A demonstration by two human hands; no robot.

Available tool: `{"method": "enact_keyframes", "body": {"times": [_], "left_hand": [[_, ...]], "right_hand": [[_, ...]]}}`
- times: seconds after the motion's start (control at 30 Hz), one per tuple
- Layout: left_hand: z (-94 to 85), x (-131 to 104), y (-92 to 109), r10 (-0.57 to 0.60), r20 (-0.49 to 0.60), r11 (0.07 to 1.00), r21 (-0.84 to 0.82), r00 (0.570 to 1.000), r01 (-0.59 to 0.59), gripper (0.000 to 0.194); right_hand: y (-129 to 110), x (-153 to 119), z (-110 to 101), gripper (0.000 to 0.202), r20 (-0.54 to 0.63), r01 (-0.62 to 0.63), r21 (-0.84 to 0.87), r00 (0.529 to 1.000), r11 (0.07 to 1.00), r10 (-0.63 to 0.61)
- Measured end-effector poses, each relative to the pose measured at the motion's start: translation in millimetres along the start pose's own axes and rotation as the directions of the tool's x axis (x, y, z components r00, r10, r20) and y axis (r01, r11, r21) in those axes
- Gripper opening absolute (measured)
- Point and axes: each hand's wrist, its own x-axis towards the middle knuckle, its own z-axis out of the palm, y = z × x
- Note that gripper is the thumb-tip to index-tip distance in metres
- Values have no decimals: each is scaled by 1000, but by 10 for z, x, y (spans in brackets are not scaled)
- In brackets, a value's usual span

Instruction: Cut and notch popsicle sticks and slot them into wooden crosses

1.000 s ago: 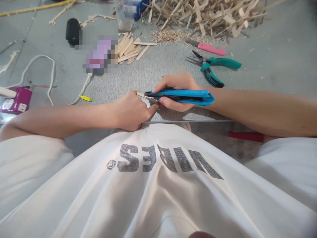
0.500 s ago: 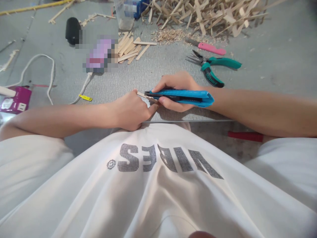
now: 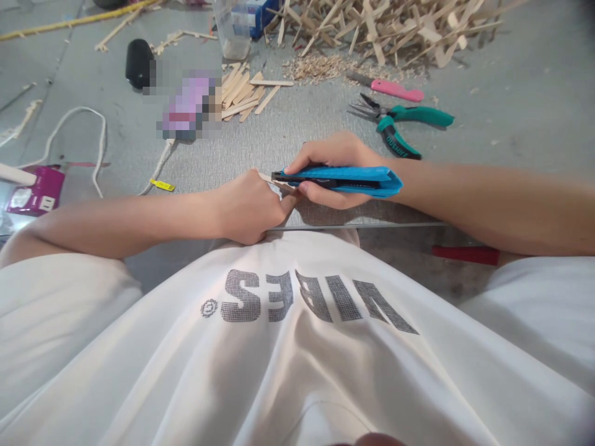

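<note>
My right hand is wrapped round a blue utility knife, its black tip pointing left toward my other hand. Close by, my left hand is closed on a thin wooden stick, pressing it near the table's front edge. The knife's tip lies over the stick, and my fingers hide much of the wood. Whether the blade cuts into it is too small to make out. Behind my hands lies a loose pile of flat wooden sticks.
Pliers with green handles and a pink-handled knife lie beyond my right forearm. A large heap of wooden pieces and wood shavings are at the back. A blurred phone with a white cable lies left.
Both hands keep almost the same pose, with the knife still over the stick. The view has shifted very slightly, and things on the left sit a little further right and lower.
</note>
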Motion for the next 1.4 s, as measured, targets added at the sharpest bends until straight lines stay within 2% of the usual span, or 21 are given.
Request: {"method": "enact_keyframes", "body": {"times": [0.1,0.2,0.4,0.47,0.63,0.77,1.4], "left_hand": [[22,2,-3,-2,0,1000,8,1000,2,75],[37,4,-3,-1,4,1000,11,1000,1,78],[10,15,-3,-10,14,1000,9,1000,10,73],[10,22,-2,-13,13,1000,14,1000,13,72],[34,37,6,-14,12,1000,0,1000,14,77],[38,36,5,-29,29,1000,-6,999,29,77],[42,14,22,-32,-16,999,-6,999,32,74]], "right_hand": [[49,-13,1,56,22,-46,-9,999,999,46],[71,-39,6,61,-27,-85,-30,996,996,84],[33,-13,-38,40,19,71,-66,997,995,-70],[-8,-17,-49,36,19,87,-87,996,992,-86],[-95,-79,-53,26,59,5,-120,998,993,2],[-107,-83,-63,19,47,44,-110,998,993,-39],[-84,-101,-47,24,64,-22,-82,998,996,28]]}}
